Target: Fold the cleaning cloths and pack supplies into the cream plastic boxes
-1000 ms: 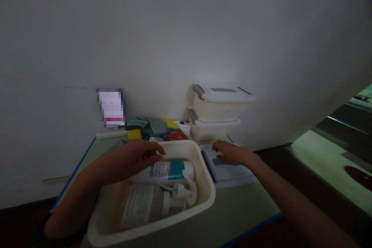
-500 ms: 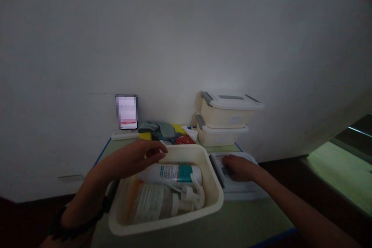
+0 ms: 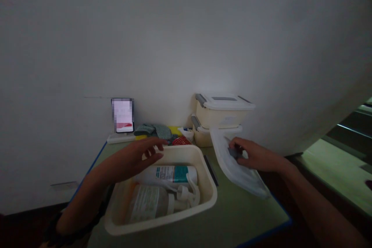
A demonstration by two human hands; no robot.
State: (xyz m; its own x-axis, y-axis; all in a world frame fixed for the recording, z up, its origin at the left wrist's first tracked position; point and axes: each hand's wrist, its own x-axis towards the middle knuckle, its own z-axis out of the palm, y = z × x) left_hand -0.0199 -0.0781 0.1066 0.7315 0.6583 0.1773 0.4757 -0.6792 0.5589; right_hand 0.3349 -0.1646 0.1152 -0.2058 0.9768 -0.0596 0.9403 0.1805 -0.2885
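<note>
An open cream storage box (image 3: pixel 207 192) stands on the green table in front of me, with two spray bottles (image 3: pixel 162 190) lying inside. My left hand (image 3: pixel 139 157) rests on the box's far left rim, fingers curled over the edge. My right hand (image 3: pixel 252 157) grips the box's white lid (image 3: pixel 236 166) by its grey handle and holds it tilted up off the table, just right of the box.
Two closed cream boxes (image 3: pixel 222 118) are stacked against the wall behind the lid. Left of them lie cloths, a yellow sponge and a red item (image 3: pixel 162 133), then a small propped screen (image 3: pixel 122 115). The table's blue-taped edge (image 3: pixel 261 234) runs at the right front.
The lid lay flat on the table under my right hand; now it is lifted and tilted. My left hand has stayed on the box rim.
</note>
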